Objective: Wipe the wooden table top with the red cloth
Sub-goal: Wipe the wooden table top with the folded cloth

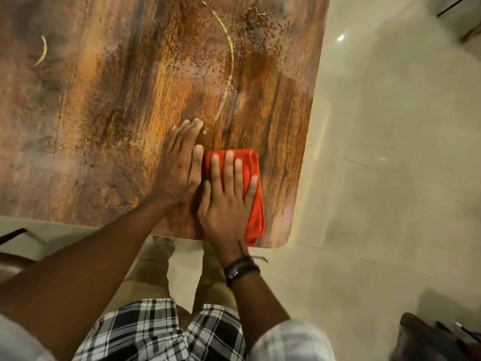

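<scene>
The wooden table top (109,105) fills the upper left of the head view, its near right corner rounded. A folded red cloth (253,204) lies near that corner, one end hanging slightly over the front edge. My right hand (227,201) presses flat on the cloth with fingers spread, a dark band on its wrist. My left hand (179,165) rests flat on the bare wood just left of the cloth, fingers together and empty. Small dark specks and a pale curved streak (230,56) mark the wood beyond the cloth.
The table's right edge (316,100) and front edge drop to a pale tiled floor (390,178). A dark chair part (13,235) shows at the left below the table. Another dark object (426,337) sits at the bottom right. A curved pale mark (43,53) lies far left.
</scene>
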